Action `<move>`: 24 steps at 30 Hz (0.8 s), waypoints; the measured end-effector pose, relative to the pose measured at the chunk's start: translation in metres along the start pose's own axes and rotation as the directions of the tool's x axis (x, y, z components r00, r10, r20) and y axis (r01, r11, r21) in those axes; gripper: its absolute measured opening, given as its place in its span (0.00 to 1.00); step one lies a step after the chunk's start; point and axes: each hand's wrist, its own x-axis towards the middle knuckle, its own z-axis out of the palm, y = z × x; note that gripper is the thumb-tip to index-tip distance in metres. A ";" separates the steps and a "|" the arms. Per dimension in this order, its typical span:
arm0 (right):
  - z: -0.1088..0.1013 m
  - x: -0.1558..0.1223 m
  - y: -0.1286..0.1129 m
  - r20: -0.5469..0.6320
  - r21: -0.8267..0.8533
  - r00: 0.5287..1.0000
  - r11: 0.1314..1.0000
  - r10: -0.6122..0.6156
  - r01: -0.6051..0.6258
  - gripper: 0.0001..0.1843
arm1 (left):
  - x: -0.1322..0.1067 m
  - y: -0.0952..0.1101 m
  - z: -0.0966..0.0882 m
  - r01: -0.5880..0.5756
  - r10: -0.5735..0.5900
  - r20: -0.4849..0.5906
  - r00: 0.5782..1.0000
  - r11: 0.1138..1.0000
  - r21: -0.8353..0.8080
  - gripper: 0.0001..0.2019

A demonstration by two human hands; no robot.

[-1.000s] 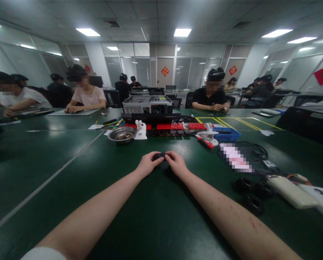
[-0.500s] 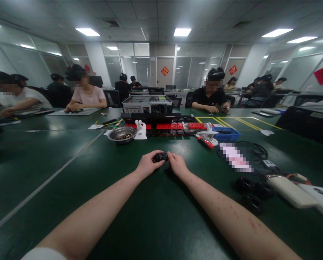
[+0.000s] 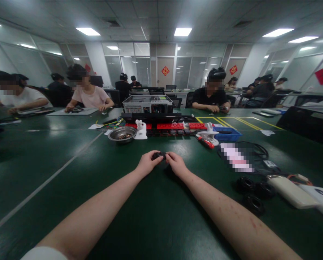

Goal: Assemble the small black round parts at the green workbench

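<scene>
Between my two hands, just above the green tabletop [image 3: 161, 216], is a small black cylindrical part [image 3: 159, 155]; its exact kind does not show. My left hand [image 3: 147, 163] wraps round its left end, thumb in front and fingers behind. The fingertips of my right hand [image 3: 176, 164] pinch its right end. Much of the part is hidden by the fingers. Beyond my hands stand a metal bowl [image 3: 112, 136] with small brass-coloured pieces in it and a white stand [image 3: 141, 130].
Several black rings [image 3: 253, 204] lie at the right, beside a cream-coloured case [image 3: 288, 191] and black cables [image 3: 255, 144]. Red-handled pliers [image 3: 206, 142] and a blue tray [image 3: 229, 134] are farther back. An opened computer case [image 3: 147, 104] stands behind. Other people work around the table.
The black part has turned a little in my hands, and my fingers cover more of it. My right fingertips have shifted slightly left, closer to my left hand.
</scene>
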 end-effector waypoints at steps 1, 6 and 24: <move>0.000 0.000 0.000 -0.009 -0.011 1.000 1.000 0.009 -0.009 0.15 | -0.001 0.002 0.000 -0.013 0.013 -0.008 1.000 1.000 0.017 0.18; -0.001 -0.001 0.000 -0.058 -0.097 0.994 0.991 0.088 -0.093 0.23 | -0.005 0.011 -0.002 -0.093 0.093 0.006 0.996 0.989 0.117 0.17; 0.003 -0.001 0.003 -0.016 -0.038 0.998 0.998 -0.054 0.054 0.13 | 0.003 -0.006 0.002 0.038 -0.038 0.005 0.999 0.993 -0.115 0.19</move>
